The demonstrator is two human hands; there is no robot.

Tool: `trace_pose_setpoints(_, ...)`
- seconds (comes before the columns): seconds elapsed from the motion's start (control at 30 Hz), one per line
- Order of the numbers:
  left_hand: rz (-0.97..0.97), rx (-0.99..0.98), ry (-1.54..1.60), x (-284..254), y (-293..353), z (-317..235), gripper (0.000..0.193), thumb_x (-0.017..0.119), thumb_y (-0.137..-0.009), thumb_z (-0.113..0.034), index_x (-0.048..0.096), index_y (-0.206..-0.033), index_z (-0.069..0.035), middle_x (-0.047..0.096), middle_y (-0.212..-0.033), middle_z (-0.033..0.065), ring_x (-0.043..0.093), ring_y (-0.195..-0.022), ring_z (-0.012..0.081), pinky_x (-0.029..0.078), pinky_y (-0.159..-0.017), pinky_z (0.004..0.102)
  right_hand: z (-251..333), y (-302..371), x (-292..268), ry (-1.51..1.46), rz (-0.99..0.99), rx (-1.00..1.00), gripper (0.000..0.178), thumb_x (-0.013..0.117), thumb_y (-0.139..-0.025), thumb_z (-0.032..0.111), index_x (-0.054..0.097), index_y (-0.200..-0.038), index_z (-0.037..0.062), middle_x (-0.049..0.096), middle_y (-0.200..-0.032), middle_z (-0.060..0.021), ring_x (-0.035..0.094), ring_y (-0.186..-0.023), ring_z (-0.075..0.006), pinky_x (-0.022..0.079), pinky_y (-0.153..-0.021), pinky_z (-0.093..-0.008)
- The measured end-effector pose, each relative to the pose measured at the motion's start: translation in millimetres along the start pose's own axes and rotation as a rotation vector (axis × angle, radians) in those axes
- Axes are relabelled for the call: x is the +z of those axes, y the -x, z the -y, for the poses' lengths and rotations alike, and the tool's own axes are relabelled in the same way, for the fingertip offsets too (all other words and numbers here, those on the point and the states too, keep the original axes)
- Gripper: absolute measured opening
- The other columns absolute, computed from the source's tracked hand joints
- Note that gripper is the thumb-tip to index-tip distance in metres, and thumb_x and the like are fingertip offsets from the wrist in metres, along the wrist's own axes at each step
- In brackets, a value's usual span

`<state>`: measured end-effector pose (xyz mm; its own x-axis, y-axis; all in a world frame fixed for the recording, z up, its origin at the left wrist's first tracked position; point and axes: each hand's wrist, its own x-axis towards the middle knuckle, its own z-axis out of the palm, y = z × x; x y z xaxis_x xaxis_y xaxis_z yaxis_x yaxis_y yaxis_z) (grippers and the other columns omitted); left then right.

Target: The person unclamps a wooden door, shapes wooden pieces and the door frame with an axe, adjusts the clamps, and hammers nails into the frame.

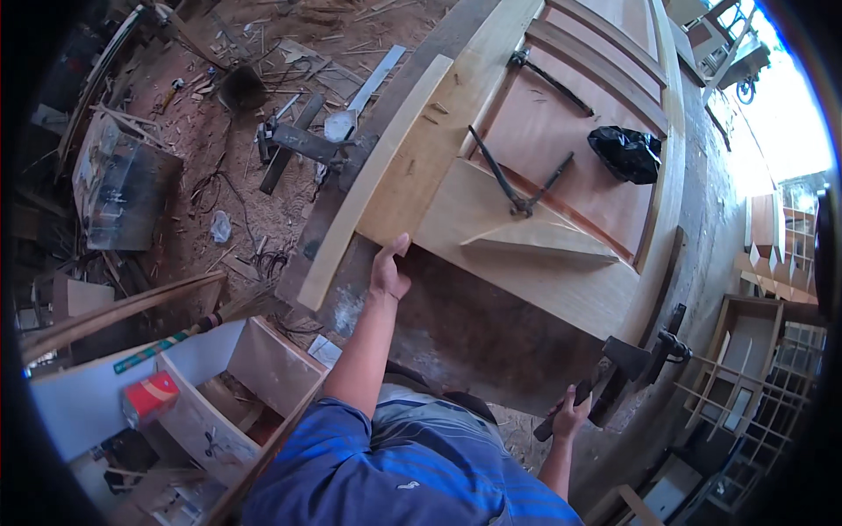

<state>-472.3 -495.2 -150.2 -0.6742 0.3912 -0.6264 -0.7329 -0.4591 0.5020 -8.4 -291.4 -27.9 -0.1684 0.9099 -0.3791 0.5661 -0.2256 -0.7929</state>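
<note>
Your hands are well apart. Left hand point(392, 266) touches the near edge of the framed wooden panel point(447, 209), flat on the workbench point(491, 316); can't tell whether it grips. Right hand point(572, 410) wraps the handle of a dark-headed tool point(624, 358), near the panel's right corner. Pincers point(521, 207), handles spread, lie on the panel.

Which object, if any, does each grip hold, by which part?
The right grip holds a hatchet-like tool by its handle. The left grip touches the end of a wooden board; holding cannot be told.
</note>
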Motion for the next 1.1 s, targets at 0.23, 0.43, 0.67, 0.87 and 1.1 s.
trace_pose_setpoints(0.23, 0.316, -0.061, 0.345, -16.0, -12.0, -14.2, 0.075, 0.087, -0.078, -0.022, 0.06, -0.146, -0.007, 0.07, -0.133, 0.0094, 0.065, -0.126, 0.0315, 0.05, -0.114, 0.0492, 60.9, 40.9, 112.8, 0.181, 0.038, -0.023, 0.026, 0.073, -0.107, 0.027, 0.062, -0.116, 0.0053, 0.062, -0.074, -0.0025, 0.061, -0.053, -0.0118, 0.049, -0.047, -0.0297)
trace_pose_setpoints(0.43, 0.247, -0.213, 0.194, -20.6, -4.2, -28.7, 0.067, 0.085, -0.085, -0.022, 0.06, -0.145, -0.006, 0.071, -0.132, 0.0078, 0.067, -0.123, 0.028, 0.052, -0.112, 0.0458, 121.1, 54.7, 208.4, 0.461, 0.25, -0.391, 0.032, 0.079, -0.101, 0.026, 0.066, -0.119, 0.0026, 0.074, -0.085, -0.0166, 0.073, -0.07, -0.0327, 0.057, -0.064, -0.0445)
trace_pose_setpoints(0.67, 0.162, -0.374, 0.008, -6.2, 12.6, -57.8, 0.064, 0.085, -0.092, -0.025, 0.058, -0.148, -0.008, 0.069, -0.139, 0.0076, 0.064, -0.131, 0.0262, 0.049, -0.117, 0.0462, 162.0, 41.7, 264.9, 0.465, 0.205, -0.402, 0.03, 0.077, -0.102, 0.027, 0.065, -0.115, 0.0027, 0.073, -0.083, -0.0238, 0.073, -0.079, -0.0474, 0.056, -0.069, -0.0513)
trace_pose_setpoints(0.87, 0.145, -0.372, 0.017, 7.1, 13.2, -61.0, 0.068, 0.085, -0.092, -0.024, 0.055, -0.151, -0.008, 0.066, -0.144, 0.0084, 0.06, -0.137, 0.0281, 0.045, -0.122, 0.0481, 174.8, 28.0, 268.9, 0.364, 0.12, -0.243, 0.032, 0.076, -0.102, 0.031, 0.064, -0.108, 0.0013, 0.07, -0.076, -0.023, 0.072, -0.072, -0.047, 0.054, -0.066, -0.0494)
trace_pose_setpoints(1.1, 0.1, -0.32, -0.065, 8.9, 15.5, -62.8, 0.068, 0.087, -0.095, -0.028, 0.056, -0.152, -0.007, 0.064, -0.146, 0.0073, 0.059, -0.136, 0.0245, 0.046, -0.12, 0.0437, 152.4, 30.9, 256.4, 0.416, 0.159, -0.258, 0.034, 0.075, -0.104, 0.033, 0.063, -0.108, 0.0011, 0.066, -0.069, -0.0151, 0.07, -0.061, -0.028, 0.053, -0.063, -0.0434)
